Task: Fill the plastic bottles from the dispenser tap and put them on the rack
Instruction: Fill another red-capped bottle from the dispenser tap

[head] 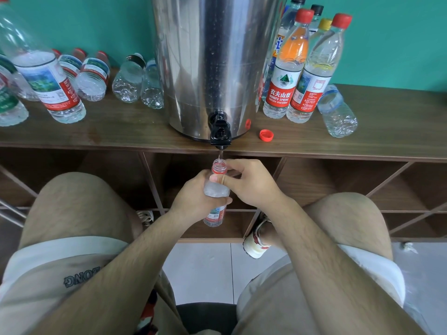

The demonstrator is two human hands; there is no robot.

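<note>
At the far left of the wooden shelf top [387, 141] we see a cluster of plastic bottles: a large labelled water bottle [46, 78] standing tilted in the wide lens, and behind it several smaller red-capped bottles [93, 73] lying on their sides. Next come two clear empty bottles [137, 81] lying with their bases towards us, just beside the stainless-steel dispenser [212, 64].

At the dispenser's foot the black tap [220, 131] overhangs the shelf edge, and a thin stream of water [220, 154] falls from it into the open mouth of the bottle we hold [216, 192], which sits directly below the tap, upright and in front of the shelf's open compartments. Our left hand [193, 197] is wrapped round the bottle's body, fingers closed on it. Our right hand [251, 182] grips the neck just under the red collar ring, thumb and fingers pinched round it.

Right of the tap a loose red cap [266, 135] lies on the shelf top. Behind it stand capped bottles, among them a Nongfu Spring bottle [287, 68] and a second red-capped bottle [316, 73] touching it. Furthest right, an uncapped clear bottle [337, 112] lies on its side.
</note>
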